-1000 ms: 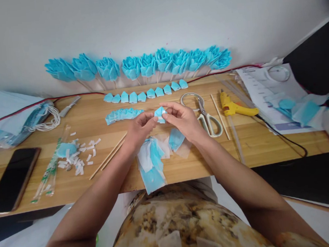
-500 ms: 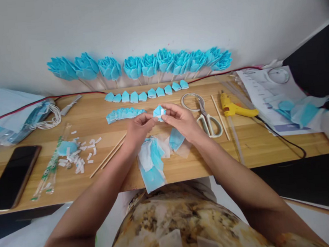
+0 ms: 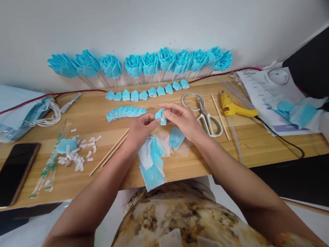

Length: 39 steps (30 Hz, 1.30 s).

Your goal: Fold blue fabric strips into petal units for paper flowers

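Pinching a small blue folded petal [image 3: 160, 116] between them, the left hand [image 3: 140, 129] and right hand [image 3: 183, 120] close fingertips on it above the wooden table [image 3: 263, 138]; scissors [image 3: 208, 120] lie at three o'clock

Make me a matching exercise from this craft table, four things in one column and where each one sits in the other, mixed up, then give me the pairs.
Things:
1. small blue folded piece
2. phone
3. glue gun
4. blue flowers

Places:
A. propped against the wall at the table's far edge
B. pinched between the left hand and right hand
C. just right of the scissors
D. flat at the table's near left corner

Pairs: 1-B, 2-D, 3-C, 4-A
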Each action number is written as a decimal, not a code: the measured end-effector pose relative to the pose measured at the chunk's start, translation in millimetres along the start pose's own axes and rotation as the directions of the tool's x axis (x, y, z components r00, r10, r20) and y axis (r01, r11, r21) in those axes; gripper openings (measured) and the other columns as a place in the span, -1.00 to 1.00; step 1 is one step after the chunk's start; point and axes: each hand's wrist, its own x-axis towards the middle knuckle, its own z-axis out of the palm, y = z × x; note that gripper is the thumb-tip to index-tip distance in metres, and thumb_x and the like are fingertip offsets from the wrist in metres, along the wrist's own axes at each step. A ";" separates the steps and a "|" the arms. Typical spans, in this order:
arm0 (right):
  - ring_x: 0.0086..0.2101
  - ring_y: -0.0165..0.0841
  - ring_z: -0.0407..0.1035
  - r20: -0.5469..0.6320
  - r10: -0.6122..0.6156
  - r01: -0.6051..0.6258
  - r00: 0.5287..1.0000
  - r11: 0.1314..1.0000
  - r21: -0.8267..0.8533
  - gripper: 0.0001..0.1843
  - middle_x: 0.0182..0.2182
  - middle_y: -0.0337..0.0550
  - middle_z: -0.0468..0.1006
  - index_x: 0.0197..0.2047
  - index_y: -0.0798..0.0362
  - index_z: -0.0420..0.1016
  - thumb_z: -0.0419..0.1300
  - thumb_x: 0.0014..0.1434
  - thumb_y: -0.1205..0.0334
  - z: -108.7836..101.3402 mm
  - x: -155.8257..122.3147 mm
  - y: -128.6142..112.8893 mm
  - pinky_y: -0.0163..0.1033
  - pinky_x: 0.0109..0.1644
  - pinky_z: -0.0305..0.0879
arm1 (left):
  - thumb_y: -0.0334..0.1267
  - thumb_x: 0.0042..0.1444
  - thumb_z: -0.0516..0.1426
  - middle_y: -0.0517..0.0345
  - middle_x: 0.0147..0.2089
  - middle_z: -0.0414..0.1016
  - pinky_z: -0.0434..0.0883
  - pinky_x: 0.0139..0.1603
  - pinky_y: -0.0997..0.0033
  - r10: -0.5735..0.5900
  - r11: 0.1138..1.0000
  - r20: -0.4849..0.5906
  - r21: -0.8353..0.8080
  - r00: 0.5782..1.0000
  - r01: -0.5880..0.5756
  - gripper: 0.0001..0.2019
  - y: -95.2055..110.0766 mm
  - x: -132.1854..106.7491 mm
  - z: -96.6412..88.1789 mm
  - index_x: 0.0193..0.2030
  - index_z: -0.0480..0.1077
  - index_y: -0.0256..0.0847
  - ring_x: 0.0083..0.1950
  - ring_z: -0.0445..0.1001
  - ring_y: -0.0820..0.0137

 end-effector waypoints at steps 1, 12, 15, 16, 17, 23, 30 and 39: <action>-0.36 -0.43 0.35 -0.005 -0.014 0.014 1.000 1.000 -0.012 -0.63 -0.36 -0.27 0.50 0.01 -0.07 0.63 0.36 0.14 0.04 0.0 0.1 0.5 -0.25 -0.22 0.35 | -0.08 -0.06 0.30 0.33 -0.54 0.21 0.06 -0.48 0.46 0.002 1.000 0.013 0.009 1.000 -0.002 -0.72 -0.2 0.0 0.1 -0.47 0.36 -0.20 -0.50 0.07 0.55; -0.34 -0.42 0.36 0.010 -0.006 0.006 1.000 0.999 -0.054 -0.58 -0.36 -0.26 0.52 0.03 -0.04 0.63 0.36 0.13 -0.01 -2.1 1.3 1.6 -0.26 -0.20 0.35 | -0.05 -0.04 0.28 0.30 -0.51 0.23 0.05 -0.46 0.47 0.012 0.996 0.058 0.092 0.998 -0.017 -0.71 -5.0 0.7 -1.8 -0.47 0.36 -0.22 -0.48 0.10 0.54; -0.40 -0.45 0.29 -0.005 -0.025 0.024 1.000 0.996 -0.090 -0.59 -0.42 -0.31 0.44 -0.03 -0.02 0.65 0.41 0.05 0.05 -2.1 2.0 2.7 -0.30 -0.30 0.25 | -0.03 0.01 0.26 0.29 -0.50 0.24 0.07 -0.43 0.46 0.024 0.990 0.093 0.134 0.995 -0.037 -0.71 -6.6 -0.1 -0.8 -0.46 0.37 -0.22 -0.46 0.13 0.53; -0.42 -0.46 0.26 -0.029 -0.036 0.033 0.999 0.995 -0.094 -0.61 -0.44 -0.32 0.41 -0.04 -0.02 0.66 0.41 0.05 0.06 -2.3 2.5 3.7 -0.31 -0.33 0.22 | -0.03 0.02 0.25 0.30 -0.49 0.24 0.08 -0.43 0.46 0.029 0.989 0.103 0.142 0.994 -0.043 -0.71 -6.6 -0.5 -0.4 -0.47 0.37 -0.22 -0.46 0.12 0.53; -0.43 -0.47 0.24 -0.054 -0.046 0.041 0.997 0.995 -0.096 -0.62 -0.45 -0.33 0.39 -0.05 -0.02 0.67 0.41 0.05 0.06 -2.6 3.1 4.8 -0.32 -0.36 0.19 | -0.03 0.04 0.24 0.30 -0.50 0.23 0.08 -0.43 0.45 0.031 0.988 0.110 0.147 0.993 -0.048 -0.70 -6.4 -1.0 -0.2 -0.47 0.36 -0.21 -0.46 0.12 0.53; -0.40 -0.43 0.31 -0.150 -0.050 0.037 0.987 0.996 -0.084 -0.68 -0.40 -0.26 0.49 -0.06 -0.07 0.67 0.31 0.19 -0.04 -4.8 3.8 5.6 -0.29 -0.32 0.32 | -0.05 0.02 0.25 0.30 -0.50 0.25 0.09 -0.43 0.46 0.013 0.993 0.100 0.117 0.995 -0.025 -0.72 -3.9 -2.2 -0.1 -0.47 0.38 -0.22 -0.47 0.13 0.53; -0.32 -0.37 0.44 -0.031 0.028 -0.026 0.999 0.998 0.059 -0.58 -0.34 -0.23 0.55 0.05 -0.09 0.60 0.30 0.21 -0.12 -5.0 2.2 0.4 -0.20 -0.19 0.45 | -0.05 0.02 0.27 0.32 -0.55 0.21 0.07 -0.46 0.46 0.004 1.000 -0.020 0.014 1.000 -0.004 -0.69 0.9 -0.7 -2.1 -0.51 0.34 -0.20 -0.50 0.10 0.54; -0.33 -0.41 0.38 -0.037 0.015 -0.016 0.999 1.000 -0.009 -0.55 -0.36 -0.27 0.49 0.09 -0.02 0.57 0.33 0.11 0.15 -2.3 4.0 3.1 -0.23 -0.17 0.36 | 0.01 0.01 0.28 0.29 -0.52 0.27 0.14 -0.46 0.47 -0.007 0.999 0.014 -0.033 1.000 0.008 -0.68 -0.6 1.7 -1.4 -0.44 0.38 -0.21 -0.48 0.17 0.53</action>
